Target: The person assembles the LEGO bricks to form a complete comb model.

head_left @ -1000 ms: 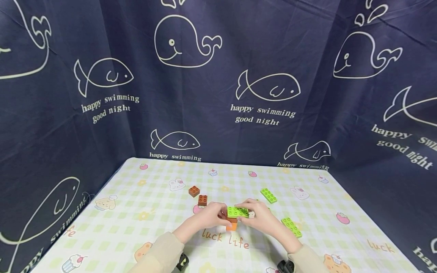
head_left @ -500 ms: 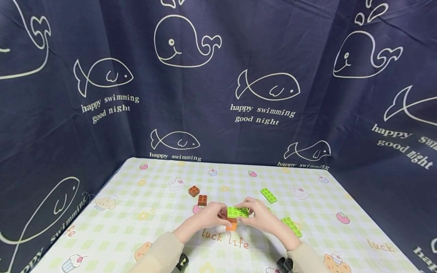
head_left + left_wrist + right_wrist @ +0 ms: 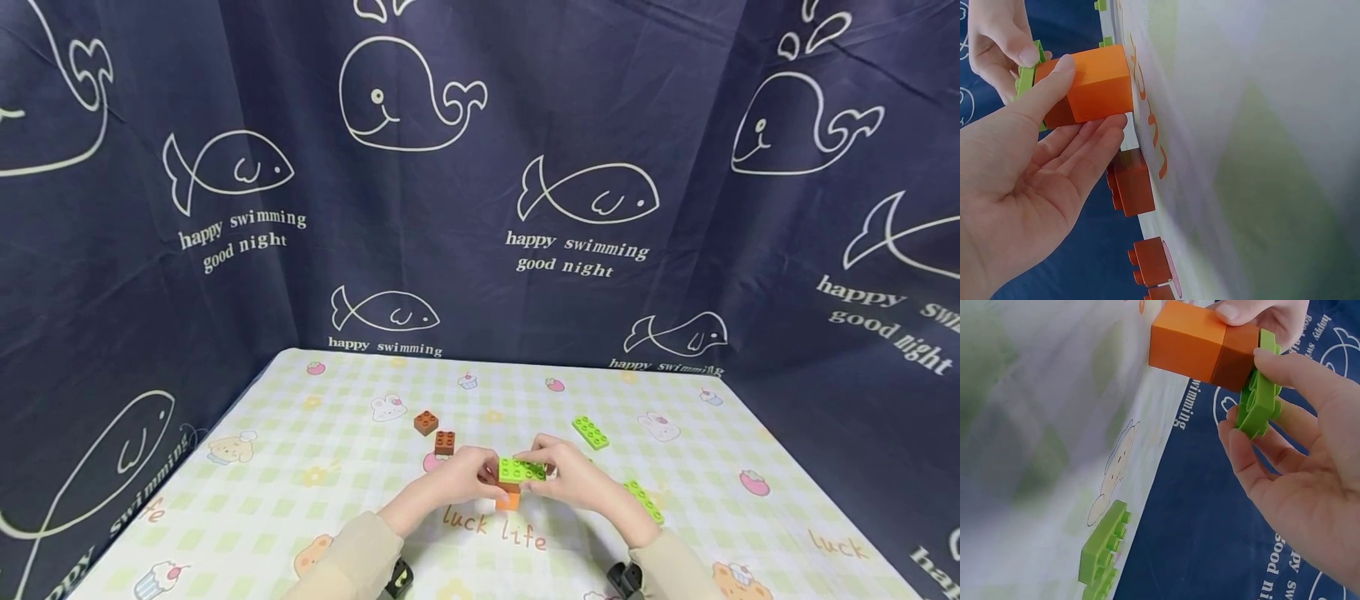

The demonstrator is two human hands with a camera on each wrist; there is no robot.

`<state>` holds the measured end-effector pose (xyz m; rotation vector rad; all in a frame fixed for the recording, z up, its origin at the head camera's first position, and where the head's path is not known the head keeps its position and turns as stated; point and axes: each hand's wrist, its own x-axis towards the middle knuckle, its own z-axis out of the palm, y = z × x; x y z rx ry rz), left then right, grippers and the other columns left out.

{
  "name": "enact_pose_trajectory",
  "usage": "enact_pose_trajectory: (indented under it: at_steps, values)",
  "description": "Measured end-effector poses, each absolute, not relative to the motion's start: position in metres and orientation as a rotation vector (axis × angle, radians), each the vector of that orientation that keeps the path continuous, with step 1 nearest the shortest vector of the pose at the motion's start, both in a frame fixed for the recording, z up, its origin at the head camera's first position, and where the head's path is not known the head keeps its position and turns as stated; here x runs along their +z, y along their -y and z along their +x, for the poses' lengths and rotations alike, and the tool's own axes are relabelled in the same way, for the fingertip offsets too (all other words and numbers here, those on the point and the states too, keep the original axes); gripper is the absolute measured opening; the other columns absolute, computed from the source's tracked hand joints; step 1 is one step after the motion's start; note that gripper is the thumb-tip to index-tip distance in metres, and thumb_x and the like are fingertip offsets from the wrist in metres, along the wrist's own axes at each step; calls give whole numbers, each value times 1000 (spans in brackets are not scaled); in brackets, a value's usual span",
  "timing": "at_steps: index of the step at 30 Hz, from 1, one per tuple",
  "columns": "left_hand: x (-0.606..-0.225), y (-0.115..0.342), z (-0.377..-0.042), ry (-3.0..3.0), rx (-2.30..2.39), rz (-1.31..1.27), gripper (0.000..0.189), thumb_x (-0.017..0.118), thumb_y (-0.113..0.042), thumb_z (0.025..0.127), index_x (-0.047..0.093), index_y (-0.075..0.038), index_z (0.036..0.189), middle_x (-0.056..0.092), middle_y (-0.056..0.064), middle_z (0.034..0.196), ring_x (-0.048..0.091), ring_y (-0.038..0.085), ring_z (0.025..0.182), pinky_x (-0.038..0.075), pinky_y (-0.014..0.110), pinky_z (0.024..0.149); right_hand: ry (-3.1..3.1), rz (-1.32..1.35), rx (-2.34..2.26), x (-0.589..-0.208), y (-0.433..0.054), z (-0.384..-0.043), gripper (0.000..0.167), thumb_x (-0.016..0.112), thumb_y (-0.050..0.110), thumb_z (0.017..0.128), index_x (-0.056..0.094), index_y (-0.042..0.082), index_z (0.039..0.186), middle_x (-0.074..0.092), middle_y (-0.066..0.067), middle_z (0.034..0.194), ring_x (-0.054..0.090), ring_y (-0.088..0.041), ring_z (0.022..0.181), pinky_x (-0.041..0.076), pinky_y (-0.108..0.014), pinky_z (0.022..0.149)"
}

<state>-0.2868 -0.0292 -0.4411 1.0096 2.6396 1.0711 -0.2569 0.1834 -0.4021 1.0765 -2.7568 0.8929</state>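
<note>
In the middle of the table, an orange block stands upright with a brown brick on it. A flat green studded brick sits on top, its right part overhanging the brown one. My left hand holds the stack from the left, thumb across the brown and orange blocks, fingers on the far side. From the right, my right hand pinches the overhanging green brick between thumb and fingers. Whether the green brick is fully pressed down cannot be told.
Two brown bricks lie behind my left hand; the left wrist view shows another brown brick close by. Flat green bricks lie to the right, one partly behind my right forearm. A dark blue curtain surrounds the checked tablecloth.
My right wrist has shifted slightly, so it covers more of the near green brick. Both hands keep their hold on the stack, which stays in place.
</note>
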Motion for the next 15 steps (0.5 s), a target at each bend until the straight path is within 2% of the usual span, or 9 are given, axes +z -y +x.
enact_pose_trajectory:
  at_steps: [8, 15]
  values:
    - [-441, 30, -286, -2641, 1057, 1009, 23, 77, -24, 78, 61, -9, 85, 65, -3, 81, 58, 0, 70, 50, 13, 66, 2772, 1114, 911, -401, -183, -256, 40, 71, 11, 81, 62, -5, 117, 42, 1, 79, 46, -14, 70, 44, -16, 58]
    - [-440, 30, -285, -2637, 1071, 994, 24, 76, -26, 78, 61, -9, 86, 64, -3, 80, 57, 0, 70, 50, 13, 65, 2776, 1102, 921, -403, -185, -258, 40, 71, 13, 82, 62, -4, 117, 43, 0, 79, 46, -13, 72, 43, -16, 59]
